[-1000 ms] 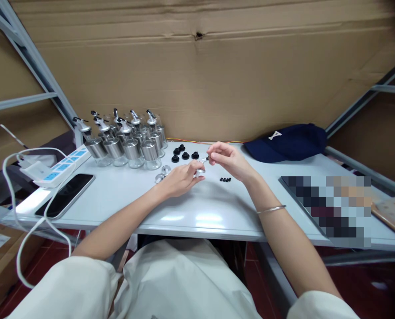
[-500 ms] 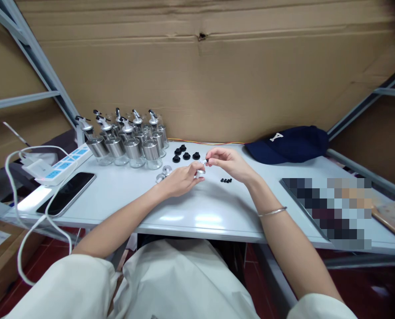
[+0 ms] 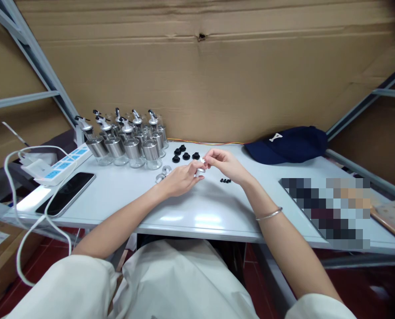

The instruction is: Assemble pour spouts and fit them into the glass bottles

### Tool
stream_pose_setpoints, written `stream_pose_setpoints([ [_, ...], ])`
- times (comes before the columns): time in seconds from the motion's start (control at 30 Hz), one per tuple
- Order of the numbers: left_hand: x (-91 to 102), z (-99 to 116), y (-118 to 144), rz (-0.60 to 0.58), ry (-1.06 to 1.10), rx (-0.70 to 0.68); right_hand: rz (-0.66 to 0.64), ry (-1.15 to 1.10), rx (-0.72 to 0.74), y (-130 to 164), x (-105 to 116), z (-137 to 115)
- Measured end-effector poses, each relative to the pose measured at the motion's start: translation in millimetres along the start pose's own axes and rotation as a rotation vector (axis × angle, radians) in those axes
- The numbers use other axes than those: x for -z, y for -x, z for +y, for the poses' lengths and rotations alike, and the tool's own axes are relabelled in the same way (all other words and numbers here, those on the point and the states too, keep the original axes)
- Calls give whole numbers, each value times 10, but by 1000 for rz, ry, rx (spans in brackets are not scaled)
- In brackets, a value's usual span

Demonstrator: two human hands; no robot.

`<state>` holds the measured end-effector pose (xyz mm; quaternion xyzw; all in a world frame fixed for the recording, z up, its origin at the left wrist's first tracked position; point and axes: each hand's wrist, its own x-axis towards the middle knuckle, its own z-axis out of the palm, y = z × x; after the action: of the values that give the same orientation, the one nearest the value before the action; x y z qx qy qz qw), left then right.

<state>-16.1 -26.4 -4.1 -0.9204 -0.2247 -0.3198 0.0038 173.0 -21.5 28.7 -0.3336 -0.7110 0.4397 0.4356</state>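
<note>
Cardboard walls off the back of the white table (image 3: 200, 208) where I sit, with grey shelf struts slanting up on both sides. Near the middle of the table, closer to its back edge, my left hand (image 3: 180, 178) is closed around a small silver cap (image 3: 200, 170), holding it just above the surface. My right hand (image 3: 226, 165) meets it from the right, thumb and forefinger pinched on a tiny part (image 3: 203, 160) at the top of the cap; the part is too small to make out. Both hands touch at the fingertips. Just right of my right hand lie a few little black pieces (image 3: 225, 180), and just behind the hands sit four black stoppers (image 3: 184, 154). Two silver rings (image 3: 163, 173) lie beside my left hand. At the back left stands a cluster of glass bottles (image 3: 131, 141) with metal pourer tops. Along the left edge lie a power strip (image 3: 63, 165) with a white charger and cable, and a dark phone (image 3: 66, 193) face up. A navy hat (image 3: 288, 144) rests at the back right. A thin bracelet (image 3: 268, 215) circles my right wrist.
</note>
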Motion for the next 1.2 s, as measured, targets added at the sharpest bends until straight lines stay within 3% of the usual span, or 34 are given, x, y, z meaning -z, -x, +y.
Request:
stream_pose_setpoints([
  [0.27,-33,-33,38,-86,-5,101,-8,167,56,-12,-15,104],
  [0.43,-29,-37,42,-100,20,94,-5,222,47,0,-21,85],
  [0.67,-9,-17,16,-76,43,65,-57,19,-26,10,-99,0],
  [1.07,-11,5,23,-200,46,151,-126,67,-36,10,-93,21],
  [1.2,34,-40,3,-236,-8,145,-51,65,-19,-10,-120,68],
])
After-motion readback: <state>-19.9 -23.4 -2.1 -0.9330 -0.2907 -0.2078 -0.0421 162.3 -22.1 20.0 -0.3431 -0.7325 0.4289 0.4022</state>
